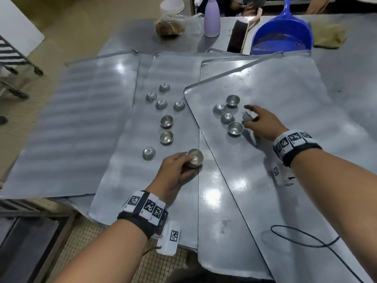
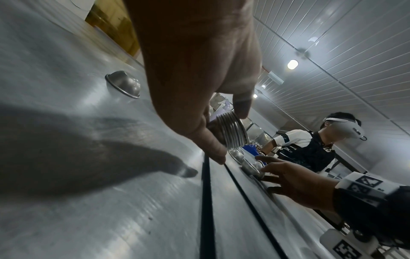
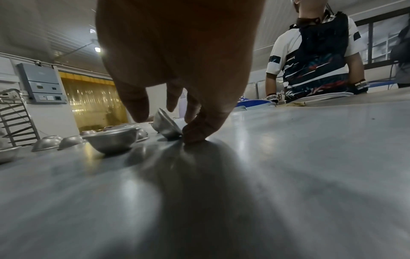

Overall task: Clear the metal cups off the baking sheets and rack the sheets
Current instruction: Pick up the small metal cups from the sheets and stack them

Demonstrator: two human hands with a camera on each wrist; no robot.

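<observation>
Several baking sheets overlap on the steel table: a left sheet [image 1: 71, 129], a middle sheet [image 1: 126, 180] and a right sheet [image 1: 285, 94] on top. Several small metal cups [image 1: 166, 121] lie on the middle sheet, some upside down. Several more cups [image 1: 227, 118] cluster on the right sheet. My left hand [image 1: 187, 162] grips a nested stack of cups [image 1: 195, 158], [image 2: 231, 131] just above the middle sheet's right edge. My right hand [image 1: 250, 119] pinches one cup [image 1: 246, 116], [image 3: 166, 128], tipped on its edge between thumb and fingers.
At the table's far side stand a blue dustpan [image 1: 283, 35], a lavender bottle [image 1: 212, 19], a bagged loaf [image 1: 169, 26] and white plates [image 1: 172, 6]. A sheet rack [image 1: 12, 56] stands on the floor to the left. A black cable [image 1: 306, 240] lies near right. Another person [image 3: 315, 57] stands opposite.
</observation>
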